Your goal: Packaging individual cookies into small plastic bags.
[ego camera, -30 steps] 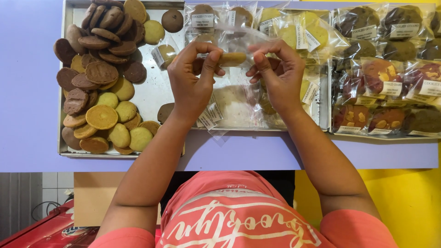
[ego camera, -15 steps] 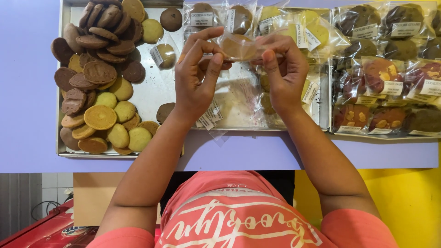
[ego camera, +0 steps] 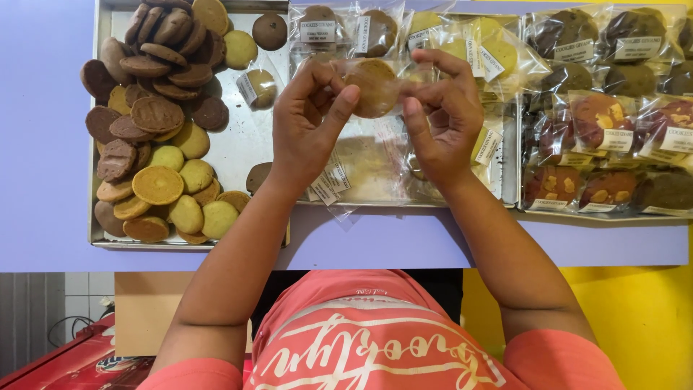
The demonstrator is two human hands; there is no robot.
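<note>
Left hand (ego camera: pixel 307 123) and right hand (ego camera: pixel 447 115) are both pinching one bagged cookie (ego camera: pixel 372 87), holding it up over the middle of the tray (ego camera: pixel 238 148). Fingertips are gripping opposite sides of the clear wrapper, likely keeping it taut for handling. Loose cookies (ego camera: pixel 155 123) are lying piled on the left; wrapped packs (ego camera: pixel 606 123) are sitting grouped on the right, keeping bare and bagged stock apart.

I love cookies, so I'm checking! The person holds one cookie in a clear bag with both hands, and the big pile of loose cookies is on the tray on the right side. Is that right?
Not quite. The head view shows the pile of loose cookies on the left tray, not the right. The right side holds bagged cookies. Both the left hand and right hand do hold the bagged cookie.
</note>
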